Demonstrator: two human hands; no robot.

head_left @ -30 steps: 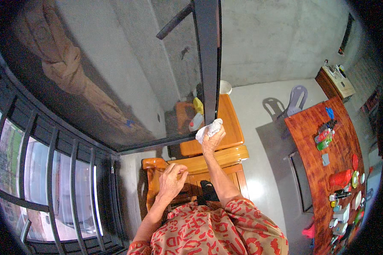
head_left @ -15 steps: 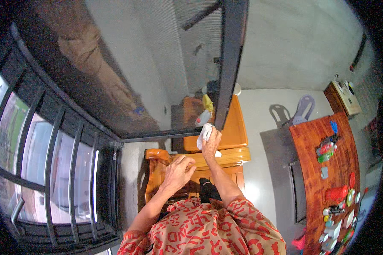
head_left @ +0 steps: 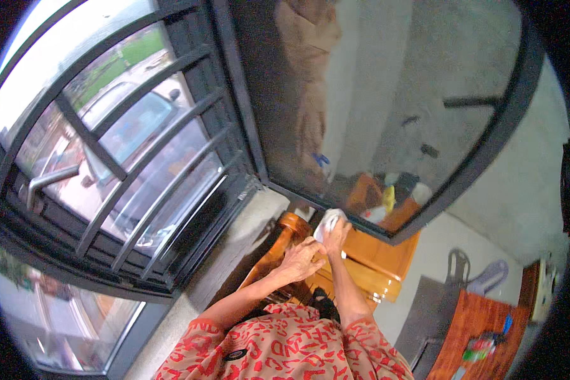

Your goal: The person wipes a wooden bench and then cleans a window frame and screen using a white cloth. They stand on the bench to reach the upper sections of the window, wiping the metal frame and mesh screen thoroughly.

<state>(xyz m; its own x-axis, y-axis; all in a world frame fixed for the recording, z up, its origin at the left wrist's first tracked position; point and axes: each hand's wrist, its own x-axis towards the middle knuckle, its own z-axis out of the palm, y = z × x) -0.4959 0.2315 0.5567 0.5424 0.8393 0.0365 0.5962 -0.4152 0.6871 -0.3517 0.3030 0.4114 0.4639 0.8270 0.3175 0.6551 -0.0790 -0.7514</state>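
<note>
Cloth [head_left: 329, 220], white, clamped in right hand [head_left: 337, 235] against lower window frame [head_left: 386, 235]; left hand [head_left: 302, 259] loosely curled, apparently empty. Glass [head_left: 386, 101] seems largely unwiped.

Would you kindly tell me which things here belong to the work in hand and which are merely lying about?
In use:
- white cloth, gripped in the right hand
- dark-framed glass pane it presses against
- left hand, close beside the right

Lying about:
- wooden bench
- wooden table with small items
- barred window
</note>
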